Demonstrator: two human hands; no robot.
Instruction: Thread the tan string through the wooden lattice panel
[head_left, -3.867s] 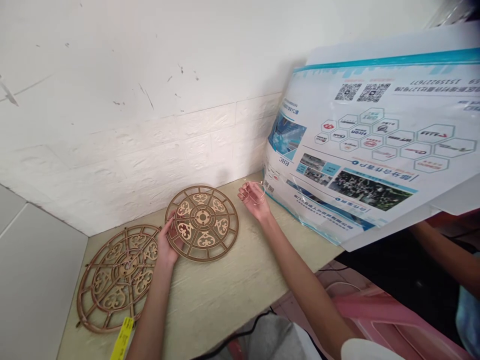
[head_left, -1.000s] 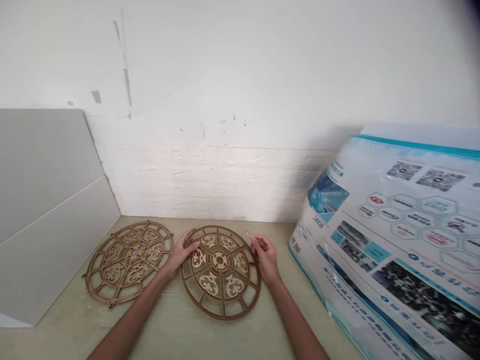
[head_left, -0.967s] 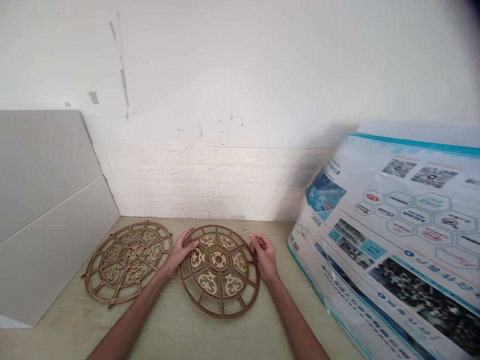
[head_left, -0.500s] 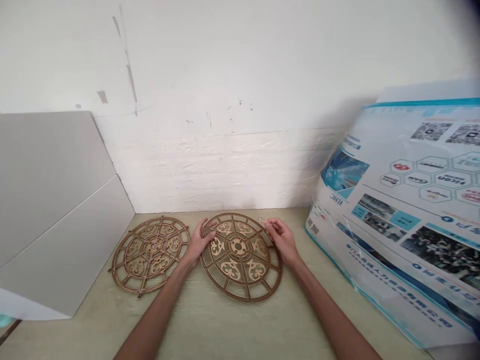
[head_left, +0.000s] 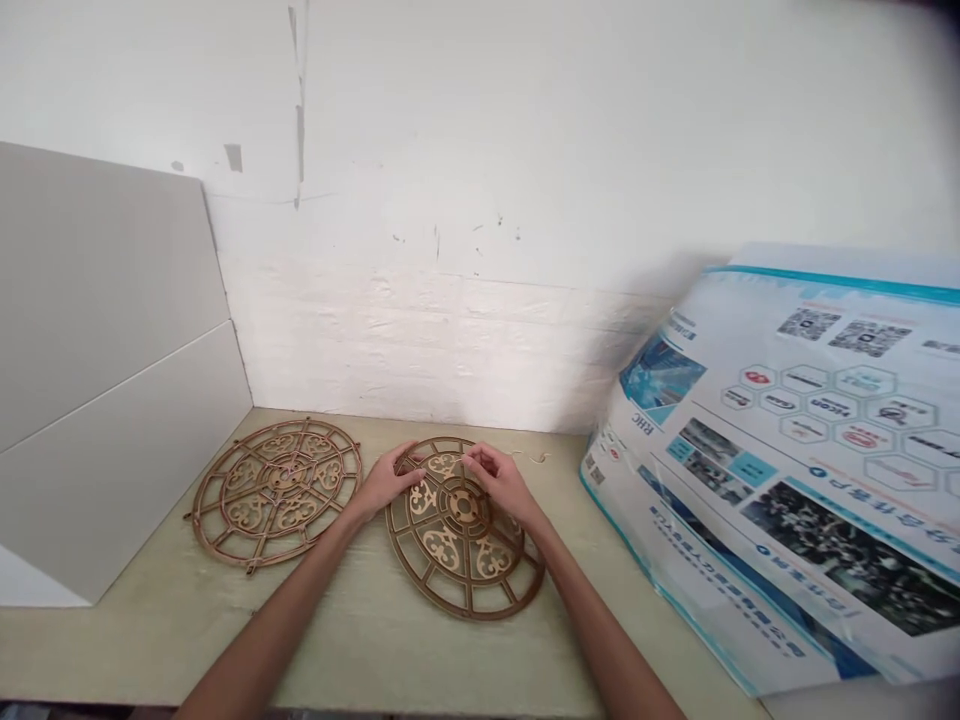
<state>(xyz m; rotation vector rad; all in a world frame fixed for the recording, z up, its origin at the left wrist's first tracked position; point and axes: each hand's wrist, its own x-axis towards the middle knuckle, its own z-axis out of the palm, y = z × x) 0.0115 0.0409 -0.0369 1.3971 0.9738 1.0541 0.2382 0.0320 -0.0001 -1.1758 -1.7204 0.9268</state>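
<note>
Right hand (head_left: 499, 485) now over disc (head_left: 459, 548), pinching perhaps thread (head_left: 529, 458); left hand (head_left: 386, 482) flat on rim

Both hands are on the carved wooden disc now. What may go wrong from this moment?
1. The disc has thin cut-out ribs; pressure from the right hand near its centre, with the left hand at its rim, might crack one.
2. The thin strand beside the disc is hard to see and could be swept away.
3. The leaning poster stands close; an elbow might knock it.
</note>
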